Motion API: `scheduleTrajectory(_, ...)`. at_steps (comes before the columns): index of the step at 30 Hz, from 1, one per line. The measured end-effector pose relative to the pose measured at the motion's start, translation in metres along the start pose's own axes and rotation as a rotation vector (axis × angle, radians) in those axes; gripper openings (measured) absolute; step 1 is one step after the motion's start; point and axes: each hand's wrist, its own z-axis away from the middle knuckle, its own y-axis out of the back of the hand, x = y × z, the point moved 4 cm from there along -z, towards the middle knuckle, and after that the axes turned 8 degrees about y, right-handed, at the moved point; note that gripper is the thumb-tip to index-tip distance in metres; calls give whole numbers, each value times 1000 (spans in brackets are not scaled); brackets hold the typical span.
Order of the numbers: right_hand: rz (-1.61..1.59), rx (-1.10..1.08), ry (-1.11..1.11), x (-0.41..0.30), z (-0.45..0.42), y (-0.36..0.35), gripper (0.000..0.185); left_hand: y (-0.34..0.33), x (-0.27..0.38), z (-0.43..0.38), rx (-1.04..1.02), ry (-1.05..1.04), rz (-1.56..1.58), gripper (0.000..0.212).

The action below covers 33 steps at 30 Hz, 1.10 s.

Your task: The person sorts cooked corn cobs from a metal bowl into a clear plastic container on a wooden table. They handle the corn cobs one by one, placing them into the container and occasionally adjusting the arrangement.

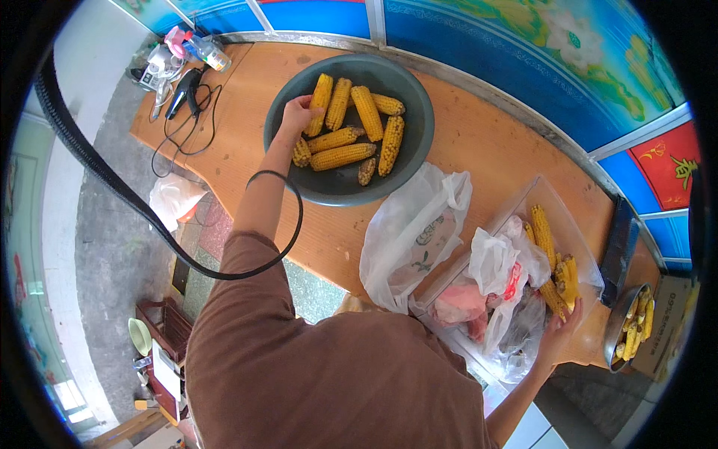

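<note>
In the large grey plastic basin point(418, 149) lie several yellow corn cobs, one of them short point(367, 172). My left hand point(299, 116) grips an upright-lying corn cob point(322, 98) at the basin's left side, thumb over its lower part. To the right, a clear plastic drawer point(586, 264) holds several cobs and bagged food. My right hand point(562, 331) is at its near right side, fingers around the lower end of a corn cob point(552, 298). Another cob point(541, 227) lies farther back in the drawer, beside bags with pink, meat-like contents point(459, 303).
A white plastic bag point(415, 241) lies on the wooden table point(314, 241) between basin and drawer. A metal bowl of corn point(611, 337) stands at the far right by a cardboard box point(664, 325). A black hair dryer point(185, 94) and bottles point(213, 55) sit at the left end.
</note>
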Motion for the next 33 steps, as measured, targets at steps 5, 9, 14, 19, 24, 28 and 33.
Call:
scheduleTrajectory(5, -14, 28, 12, 6, 0, 2, 60, 3, 31, 27, -258, -3, 926, 48)
scheduleTrajectory(9, -9, 40, 20, 15, 0, 1, 59, 0, 63, 51, -499, -160, 1066, 58)
scheduleTrajectory(14, 16, 18, 49, 13, -5, -1, 60, 4, 49, 46, -537, -67, 1141, 54)
scheduleTrajectory(19, -10, 18, 47, 12, -7, -2, 61, 8, 41, 38, -54, 96, 725, 45)
scheduleTrajectory(24, 18, 1, 9, 11, -1, -1, 58, -12, 65, 58, 181, -396, -583, 41)
scheduleTrajectory(28, 38, 11, 25, 5, 2, -1, 58, -55, 53, 116, -252, -330, -1215, 60)
scheduleTrajectory(33, 73, 22, 9, -2, 4, -2, 58, -57, 34, 99, -140, -393, -1246, 79)
